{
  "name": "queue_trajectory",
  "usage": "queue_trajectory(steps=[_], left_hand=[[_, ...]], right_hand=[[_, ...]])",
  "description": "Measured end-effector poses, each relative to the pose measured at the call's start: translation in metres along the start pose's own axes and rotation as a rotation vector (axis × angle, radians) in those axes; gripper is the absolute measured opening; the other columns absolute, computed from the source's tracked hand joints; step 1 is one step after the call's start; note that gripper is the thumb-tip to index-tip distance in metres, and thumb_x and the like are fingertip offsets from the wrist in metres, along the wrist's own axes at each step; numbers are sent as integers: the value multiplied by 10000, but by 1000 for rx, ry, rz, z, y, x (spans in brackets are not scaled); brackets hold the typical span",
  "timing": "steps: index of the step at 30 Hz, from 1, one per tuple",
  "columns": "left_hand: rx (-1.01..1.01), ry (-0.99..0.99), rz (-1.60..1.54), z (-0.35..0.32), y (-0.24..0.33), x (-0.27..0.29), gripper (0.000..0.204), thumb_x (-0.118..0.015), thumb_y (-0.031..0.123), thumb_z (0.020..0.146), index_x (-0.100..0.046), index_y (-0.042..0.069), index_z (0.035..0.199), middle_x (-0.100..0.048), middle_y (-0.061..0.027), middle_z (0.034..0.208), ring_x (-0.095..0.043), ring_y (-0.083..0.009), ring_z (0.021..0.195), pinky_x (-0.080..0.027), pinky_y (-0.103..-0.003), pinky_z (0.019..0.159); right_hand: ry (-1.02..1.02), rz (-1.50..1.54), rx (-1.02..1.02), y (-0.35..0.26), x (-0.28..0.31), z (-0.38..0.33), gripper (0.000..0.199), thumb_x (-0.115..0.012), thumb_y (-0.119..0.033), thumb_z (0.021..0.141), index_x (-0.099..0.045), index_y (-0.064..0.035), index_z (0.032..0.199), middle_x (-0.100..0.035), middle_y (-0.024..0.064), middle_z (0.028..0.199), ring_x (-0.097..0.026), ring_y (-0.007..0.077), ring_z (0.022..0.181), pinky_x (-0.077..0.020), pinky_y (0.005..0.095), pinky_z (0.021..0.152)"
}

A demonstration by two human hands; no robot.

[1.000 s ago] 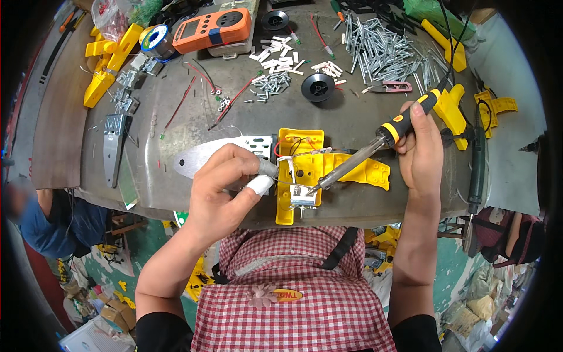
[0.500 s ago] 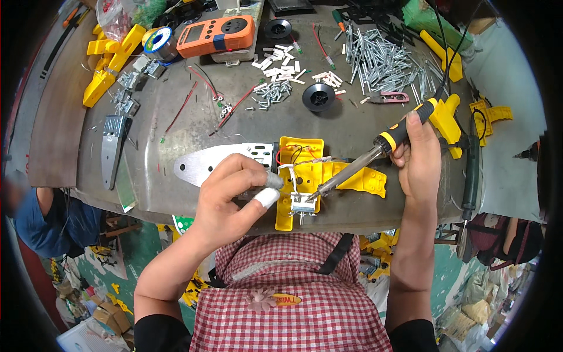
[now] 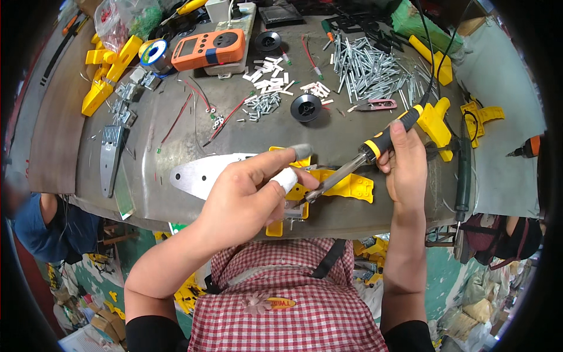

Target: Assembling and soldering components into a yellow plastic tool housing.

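Observation:
My right hand (image 3: 406, 167) grips a soldering iron (image 3: 384, 141) by its black and yellow handle. The iron's hot end slants down left to a small metal part (image 3: 295, 210) on a yellow plastic housing half (image 3: 355, 188). My left hand (image 3: 252, 193) is over the housing's left side, its fingers apart, and covers much of it. A grey cover sits on its index fingertip, a white wrap on its thumb. No held thing shows there. A silver pointed plate (image 3: 202, 176) extends left from beneath that hand.
Behind lie a black spool (image 3: 306, 108), white sleeves (image 3: 272, 82), small screws (image 3: 263, 104) and a heap of long screws (image 3: 366, 70). An orange meter (image 3: 208, 48) stands near a solder reel (image 3: 153, 54). Pink-handled cutters (image 3: 375, 105) lie right. Another person's sleeve (image 3: 56, 220) shows at left.
My left hand has moved right and over the metal part, its index finger now stretched out. The iron stays at that part, its tip slightly lower left. The whole view has shifted a little.

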State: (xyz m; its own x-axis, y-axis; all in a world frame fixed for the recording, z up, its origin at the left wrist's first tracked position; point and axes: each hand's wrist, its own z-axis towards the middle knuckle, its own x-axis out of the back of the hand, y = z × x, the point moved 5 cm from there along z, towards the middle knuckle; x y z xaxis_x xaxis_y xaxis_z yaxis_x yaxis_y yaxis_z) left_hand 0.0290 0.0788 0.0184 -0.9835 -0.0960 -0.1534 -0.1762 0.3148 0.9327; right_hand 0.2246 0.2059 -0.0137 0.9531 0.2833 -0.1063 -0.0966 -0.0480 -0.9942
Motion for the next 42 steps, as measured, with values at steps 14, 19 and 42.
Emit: queue_trajectory(steps=[14, 19, 42], left_hand=[[174, -177, 272, 34, 16, -1, 307, -482, 55, 923, -539, -40, 1210, -678, -77, 981, -401, -29, 498, -360, -178, 452], [236, -213, 329, 42, 16, 2, 252, -533, 103, 914, -608, -28, 1116, -677, -65, 954, -424, -31, 517, -379, -188, 474], [-192, -69, 760, 12, 2, 11, 226, -701, 71, 756, -665, 39, 977, -548, 15, 635, -400, -30, 515, -334, -226, 466]], right_hand=[[42, 32, -25, 3, 4, 1, 304, -576, -326, 922, -512, -42, 836, -553, 16, 630, -459, 37, 497, -359, 176, 440], [56, 23, -23, 3, 5, -1, 307, -578, -329, 920, -512, -41, 836, -543, 11, 631, -464, 42, 501, -361, 178, 444], [38, 9, -20, 4, 5, 0, 295, -504, -310, 958, -526, -16, 971, -544, 33, 720, -433, 56, 517, -322, 199, 446]])
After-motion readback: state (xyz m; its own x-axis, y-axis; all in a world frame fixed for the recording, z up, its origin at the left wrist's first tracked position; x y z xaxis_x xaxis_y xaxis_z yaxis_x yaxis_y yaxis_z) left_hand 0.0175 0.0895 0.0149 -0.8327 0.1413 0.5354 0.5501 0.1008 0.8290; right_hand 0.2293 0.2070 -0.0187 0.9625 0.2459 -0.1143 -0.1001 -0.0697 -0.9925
